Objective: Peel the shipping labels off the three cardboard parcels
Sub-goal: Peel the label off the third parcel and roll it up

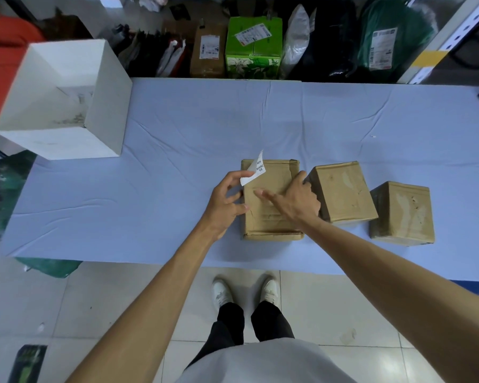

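Currently held: a white label point(253, 170) with black print, pinched at its lower end by the fingers point(239, 174) of the left hand point(227, 200); its upper end stands free in the air.
Label attachment: cannot be told whether any part is stuck to the cardboard.
Left hand: thumb and forefinger closed narrow on the label; the other fingers are loosely bent at the left wall of the near parcel point(271, 217).
Right hand point(296, 201): fingers straight and spread wide, lying flat on the near parcel's top, forefinger pointing toward the left fingers; holding nothing.
Near parcel: under the right fingers, just right of the left fingers.
Middle parcel point(342, 192): just right of the right hand, set askew, a pale patch on top.
End parcel point(401, 212): further right, near the middle parcel, also with a pale patch.
Surface point(150, 161): covered in light blue cloth, carrying all three parcels.
White box point(105, 106): open-topped, well left of the left fingers and farther off, at the surface's corner.
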The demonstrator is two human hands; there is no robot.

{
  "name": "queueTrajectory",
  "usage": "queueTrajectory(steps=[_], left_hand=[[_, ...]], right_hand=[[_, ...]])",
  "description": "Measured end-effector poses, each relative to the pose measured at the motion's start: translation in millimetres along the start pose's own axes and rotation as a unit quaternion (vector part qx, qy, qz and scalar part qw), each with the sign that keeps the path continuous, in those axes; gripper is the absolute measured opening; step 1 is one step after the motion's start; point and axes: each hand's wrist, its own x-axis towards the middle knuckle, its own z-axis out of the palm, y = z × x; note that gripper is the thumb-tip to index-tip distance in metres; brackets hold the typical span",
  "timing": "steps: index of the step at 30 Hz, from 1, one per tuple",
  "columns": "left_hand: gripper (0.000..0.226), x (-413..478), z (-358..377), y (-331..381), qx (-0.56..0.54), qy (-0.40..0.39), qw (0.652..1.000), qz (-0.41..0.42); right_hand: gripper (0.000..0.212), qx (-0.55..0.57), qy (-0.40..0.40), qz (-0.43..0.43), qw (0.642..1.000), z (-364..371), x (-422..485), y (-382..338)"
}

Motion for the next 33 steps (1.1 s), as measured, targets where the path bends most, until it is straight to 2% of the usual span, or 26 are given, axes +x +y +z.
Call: queueTrajectory(steps=[4,6,9,13,16,19,25,29,31,33], left_hand=[[0.066,1.9,-3.9,1.3,-0.007,0.014,1.0,-0.015],[0.065,3.8,-6.5,1.3,-0.015,0.024,0.999,-0.019],[0.056,7.4,-7.9,1.5,-0.028,0.047,0.998,-0.021],[0.029,10.9,-8.3,1.2,-0.055,0.09,0.994,-0.033],[0.015,12.6,-6.1,0.8,-0.052,0.135,0.988,-0.047],[0.013,15.5,-5.4,3.0,-0.05,0.174,0.982,-0.055],[0.007,29.7,-4.0,5.0,-0.005,0.203,0.978,-0.056],[0.013,37.6,-2.7,7.0,0.02,0.21,0.976,-0.054],[0.011,40.7,-1.6,8.6,0.018,0.215,0.975,-0.048],[0.007,43.2,0.0,10.7,0.021,0.223,0.974,-0.041]], right_hand=[[0.06,-0.007,0.022,-0.028,0.999,0.5,3.6,4.7],[0.05,-0.014,0.029,-0.036,0.999,-0.3,4.3,6.0],[0.049,-0.01,0.026,-0.039,0.999,1.5,1.6,4.6],[0.059,-0.005,-0.007,0.003,1.0,3.5,1.5,-1.3],[0.06,-0.01,-0.015,0.012,1.0,2.9,3.0,-2.5],[0.059,-0.012,-0.016,0.01,1.0,1.0,4.1,-2.6],[0.059,-0.017,-0.033,0.01,0.999,-4.6,1.8,-4.4],[0.052,-0.055,-0.008,-0.022,0.998,-11.5,-2.8,-11.3],[0.045,-0.068,0.024,-0.061,0.996,-17.0,-4.7,-16.7],[0.048,-0.102,0.065,-0.126,0.985,-23.4,-7.4,-20.6]])
